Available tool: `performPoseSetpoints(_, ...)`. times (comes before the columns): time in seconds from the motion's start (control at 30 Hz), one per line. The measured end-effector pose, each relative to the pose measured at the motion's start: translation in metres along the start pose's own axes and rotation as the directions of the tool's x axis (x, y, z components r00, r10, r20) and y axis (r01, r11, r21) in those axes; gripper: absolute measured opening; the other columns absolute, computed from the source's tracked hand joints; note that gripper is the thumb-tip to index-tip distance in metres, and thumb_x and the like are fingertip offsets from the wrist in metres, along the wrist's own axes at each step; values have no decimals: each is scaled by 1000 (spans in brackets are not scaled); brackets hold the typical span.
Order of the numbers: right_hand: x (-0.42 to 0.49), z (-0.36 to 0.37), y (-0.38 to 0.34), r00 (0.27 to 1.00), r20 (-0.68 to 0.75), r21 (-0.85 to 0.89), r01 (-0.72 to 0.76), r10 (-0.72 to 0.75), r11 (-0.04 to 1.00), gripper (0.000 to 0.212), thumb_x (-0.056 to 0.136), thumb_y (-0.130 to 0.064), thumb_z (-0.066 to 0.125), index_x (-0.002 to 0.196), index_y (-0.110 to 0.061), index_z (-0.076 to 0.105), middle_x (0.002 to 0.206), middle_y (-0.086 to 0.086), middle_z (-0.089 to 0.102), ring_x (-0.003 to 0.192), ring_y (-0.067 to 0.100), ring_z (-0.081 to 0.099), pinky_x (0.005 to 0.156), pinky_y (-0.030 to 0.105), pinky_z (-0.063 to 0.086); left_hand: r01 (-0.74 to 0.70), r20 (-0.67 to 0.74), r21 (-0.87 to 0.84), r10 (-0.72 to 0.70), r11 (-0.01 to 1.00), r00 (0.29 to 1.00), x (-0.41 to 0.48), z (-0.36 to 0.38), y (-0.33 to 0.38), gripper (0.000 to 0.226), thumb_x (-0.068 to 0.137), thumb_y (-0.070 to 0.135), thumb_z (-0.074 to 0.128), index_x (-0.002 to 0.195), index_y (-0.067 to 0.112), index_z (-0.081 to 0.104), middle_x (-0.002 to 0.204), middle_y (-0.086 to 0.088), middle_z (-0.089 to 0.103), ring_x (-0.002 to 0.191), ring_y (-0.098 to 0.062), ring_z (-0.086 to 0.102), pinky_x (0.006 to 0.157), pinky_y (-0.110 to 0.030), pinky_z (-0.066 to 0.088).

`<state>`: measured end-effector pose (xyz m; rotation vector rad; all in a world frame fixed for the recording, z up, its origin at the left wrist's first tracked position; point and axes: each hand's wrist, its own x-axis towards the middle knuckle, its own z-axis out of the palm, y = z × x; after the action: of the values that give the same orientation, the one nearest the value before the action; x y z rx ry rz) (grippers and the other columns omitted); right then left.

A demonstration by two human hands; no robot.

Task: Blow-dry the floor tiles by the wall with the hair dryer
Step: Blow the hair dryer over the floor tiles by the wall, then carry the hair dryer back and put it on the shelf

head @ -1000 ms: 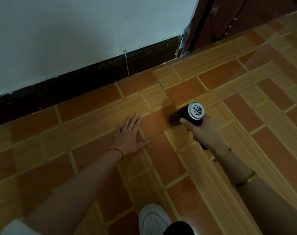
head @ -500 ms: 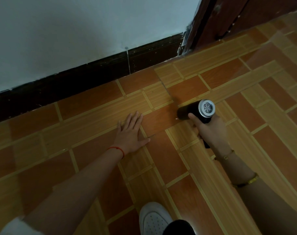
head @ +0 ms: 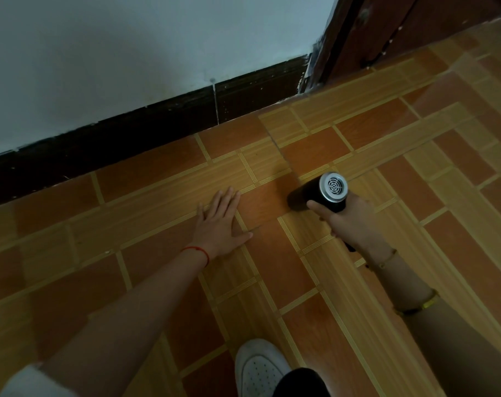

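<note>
A black hair dryer [head: 309, 194] with a silver grille at its rear is held low over the floor, its nozzle pointing left towards a reddish tile. My right hand [head: 349, 222] is wrapped around its handle, which is mostly hidden by the fingers. My left hand [head: 219, 224] lies flat on the orange and tan floor tiles [head: 157, 193], fingers spread slightly, just left of the dryer's nozzle. The white wall [head: 129, 58] with its dark skirting [head: 163, 133] runs along the far side.
A dark brown door frame [head: 338, 44] stands at the wall's right end. My white shoe [head: 258, 368] shows at the bottom edge. Tiled floor stretches to the right and left of my hands.
The dryer and my right hand shifted slightly right, then back a little left. My left hand has stayed flat on the same tile.
</note>
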<state>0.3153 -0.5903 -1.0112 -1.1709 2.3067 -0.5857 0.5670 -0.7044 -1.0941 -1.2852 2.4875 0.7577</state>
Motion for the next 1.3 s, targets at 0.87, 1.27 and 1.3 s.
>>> performPoseSetpoints(0.87, -5, 8, -42, 847, 493, 744, -528, 197, 409, 43, 89, -50, 62, 115, -15, 63, 77, 8, 71, 47, 14, 54, 46, 24, 51, 51, -111, -652, -161, 757, 981, -22, -46, 15, 55, 98, 48, 49, 147, 24, 41, 147, 0, 48, 134, -17, 44, 108, -35, 39)
performPoseSetpoints(1.27, -18, 57, -116, 730, 681, 607, -513, -64, 607, 52, 82, -65, 61, 77, -14, 63, 70, 5, 64, 48, 13, 54, 48, 23, 48, 77, 247, -895, -343, -439, 906, -86, -80, 8, 56, 90, 41, 64, 135, 12, 50, 124, -11, 64, 111, -23, 67, 94, -35, 55)
performPoseSetpoints(1.3, -19, 62, -124, 715, 694, 597, -504, -86, 624, 51, 82, -65, 59, 76, -15, 63, 70, 5, 65, 48, 13, 54, 49, 22, 48, 45, 246, -878, -368, -476, 897, -92, -83, 3, 53, 90, 38, 65, 133, 11, 52, 122, -11, 65, 110, -24, 67, 92, -35, 56)
